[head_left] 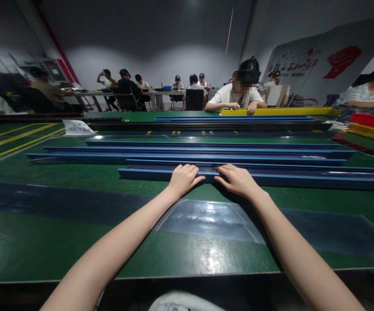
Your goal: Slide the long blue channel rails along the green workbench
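A long blue channel profile lies crosswise on the green table, extending toward the right edge of the view. My left hand grips its near wall, fingers curled over the top and thumb on the near side. A short gap to the right, my right hand holds the same wall in the same way. The fingertips are partly hidden inside the channel. Between my forearms and beyond them, a clear plastic strip lies flat on the table, reflecting light.
More blue channels lie parallel just behind, with a black profile farther back. A co-worker sits opposite at a yellow profile. Red and yellow trays stand at right. The table's front edge is close to me.
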`<state>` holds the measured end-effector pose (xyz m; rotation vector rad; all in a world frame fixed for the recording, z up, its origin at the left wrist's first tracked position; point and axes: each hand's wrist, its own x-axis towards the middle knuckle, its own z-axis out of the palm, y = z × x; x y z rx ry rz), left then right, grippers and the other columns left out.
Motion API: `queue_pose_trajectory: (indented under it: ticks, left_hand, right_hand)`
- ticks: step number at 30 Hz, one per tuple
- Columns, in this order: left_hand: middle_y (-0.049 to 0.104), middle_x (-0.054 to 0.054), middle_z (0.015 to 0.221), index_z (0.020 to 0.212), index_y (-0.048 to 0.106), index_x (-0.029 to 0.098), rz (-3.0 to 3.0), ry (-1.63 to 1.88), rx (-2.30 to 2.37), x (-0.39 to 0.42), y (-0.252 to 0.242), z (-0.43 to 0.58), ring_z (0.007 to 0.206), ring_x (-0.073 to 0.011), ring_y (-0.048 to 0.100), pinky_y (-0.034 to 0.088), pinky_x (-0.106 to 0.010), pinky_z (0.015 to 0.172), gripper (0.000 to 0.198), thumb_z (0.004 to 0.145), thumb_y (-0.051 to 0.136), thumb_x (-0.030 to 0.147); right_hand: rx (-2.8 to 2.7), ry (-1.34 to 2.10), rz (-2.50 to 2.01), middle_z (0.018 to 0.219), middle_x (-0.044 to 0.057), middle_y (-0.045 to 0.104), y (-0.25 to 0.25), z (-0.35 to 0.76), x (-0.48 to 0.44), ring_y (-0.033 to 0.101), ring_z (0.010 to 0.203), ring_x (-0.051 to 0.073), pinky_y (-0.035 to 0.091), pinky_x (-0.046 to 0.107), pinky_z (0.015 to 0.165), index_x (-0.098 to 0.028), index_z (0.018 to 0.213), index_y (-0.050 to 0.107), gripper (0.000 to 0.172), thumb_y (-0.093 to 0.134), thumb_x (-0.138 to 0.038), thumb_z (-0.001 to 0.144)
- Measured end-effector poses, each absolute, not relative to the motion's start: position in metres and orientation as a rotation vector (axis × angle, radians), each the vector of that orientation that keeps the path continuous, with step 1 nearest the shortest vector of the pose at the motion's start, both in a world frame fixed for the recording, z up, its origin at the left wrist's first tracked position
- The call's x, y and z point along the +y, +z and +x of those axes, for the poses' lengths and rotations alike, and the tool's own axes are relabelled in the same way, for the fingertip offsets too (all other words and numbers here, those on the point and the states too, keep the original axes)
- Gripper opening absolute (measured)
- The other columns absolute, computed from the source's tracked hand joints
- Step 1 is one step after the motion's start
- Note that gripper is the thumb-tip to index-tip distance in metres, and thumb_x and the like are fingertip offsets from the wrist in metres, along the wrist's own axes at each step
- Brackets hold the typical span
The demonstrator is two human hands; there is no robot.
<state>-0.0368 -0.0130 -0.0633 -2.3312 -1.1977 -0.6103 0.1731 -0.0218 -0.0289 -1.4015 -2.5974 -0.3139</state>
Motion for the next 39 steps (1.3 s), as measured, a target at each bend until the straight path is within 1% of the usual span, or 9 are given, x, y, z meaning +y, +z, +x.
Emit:
queue_pose_trajectory:
  ticks: [7,14,24,39]
  left_hand:
    - [0.065,-0.004,0.085,0.082,0.057,0.016,-2.327,-0.615,-1.198,-0.013,-0.063,-0.036,0.080,-0.0167,0.056,0.030,-0.030,0.063,0.039,0.087,0.037,0.049]
    - [0.064,-0.004,0.084,0.081,0.056,0.016,-2.329,-0.615,-1.202,-0.014,-0.062,-0.036,0.079,-0.0168,0.057,0.031,-0.030,0.064,0.039,0.087,0.036,0.049]
    - [0.063,-0.005,0.083,0.086,0.056,0.016,-2.359,-0.619,-1.212,-0.015,-0.061,-0.037,0.078,-0.0163,0.056,0.032,-0.029,0.066,0.037,0.087,0.038,0.049]
    - [0.064,-0.004,0.084,0.087,0.055,0.016,-2.377,-0.627,-1.195,-0.015,-0.061,-0.038,0.081,-0.0165,0.057,0.032,-0.029,0.068,0.036,0.087,0.039,0.048]
  right_hand:
    - [-2.607,-0.364,-1.343,0.097,0.009,0.063,-0.031,0.169,-0.021,0.054,0.089,0.018,0.036,0.026,0.069,-0.018,0.094,0.058,0.035,0.033,-0.041,0.089]
    - [-2.573,-0.396,-1.297,0.082,0.007,0.061,-0.032,0.167,-0.020,0.052,0.080,0.016,0.032,0.025,0.064,-0.018,0.081,0.056,0.031,0.034,-0.036,0.090]
    - [-2.570,-0.391,-1.327,0.080,0.006,0.060,-0.027,0.166,-0.020,0.053,0.076,0.015,0.030,0.025,0.061,-0.016,0.075,0.057,0.029,0.037,-0.031,0.088]
    - [-2.579,-0.372,-1.436,0.082,0.005,0.062,-0.019,0.168,-0.021,0.056,0.075,0.015,0.029,0.025,0.057,-0.017,0.074,0.059,0.025,0.040,-0.029,0.085]
